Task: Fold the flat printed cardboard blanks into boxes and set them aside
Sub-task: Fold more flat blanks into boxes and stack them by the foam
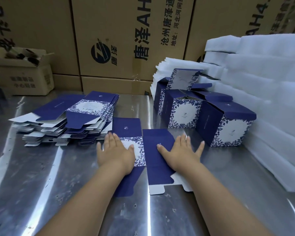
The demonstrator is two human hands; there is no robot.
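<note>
Squarely under both palms | blank (151,155) lay flat, long axis pointing straight ahead | left hand (117,150) pressed patterned half, right hand (181,150) blue half | fingers spread, gripping nothing

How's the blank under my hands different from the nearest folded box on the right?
The blank lies flat on the steel table, pressed by the left hand and right hand; the nearest folded box stands upright, untouched. The blank's flaps spread flat; the box's top flaps are not closed. Both have navy panels and a white face bordered with blue leaves.
</note>
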